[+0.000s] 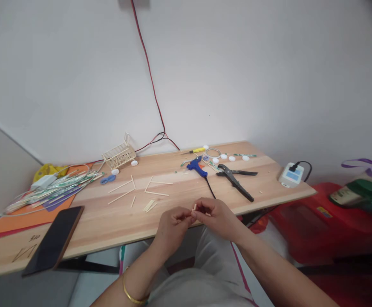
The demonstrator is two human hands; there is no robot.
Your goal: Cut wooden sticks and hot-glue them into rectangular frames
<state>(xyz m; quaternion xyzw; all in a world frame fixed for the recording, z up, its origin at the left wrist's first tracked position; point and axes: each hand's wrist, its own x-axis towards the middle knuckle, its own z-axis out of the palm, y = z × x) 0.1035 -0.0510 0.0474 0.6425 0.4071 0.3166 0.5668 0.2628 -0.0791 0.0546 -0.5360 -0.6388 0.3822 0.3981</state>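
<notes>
My left hand (pixel 173 225) and my right hand (pixel 217 216) meet at the near edge of the wooden table (pixel 252 187). Both are closed in a pinch on small pale wooden stick pieces (pixel 194 207) held between the fingertips. Loose thin sticks (pixel 147 189) lie on the table just beyond my hands. A small basket-like model (pixel 119 155) built of sticks stands further back, near the wall.
A blue glue gun (pixel 197 166), black cutting pliers (pixel 235 178) and white caps (pixel 224 157) lie right of centre. A dark phone (pixel 54 239) overhangs the front left edge. Packets of sticks on coloured paper (pixel 45 194) are at the left. A power strip (pixel 291 175) sits on the right corner.
</notes>
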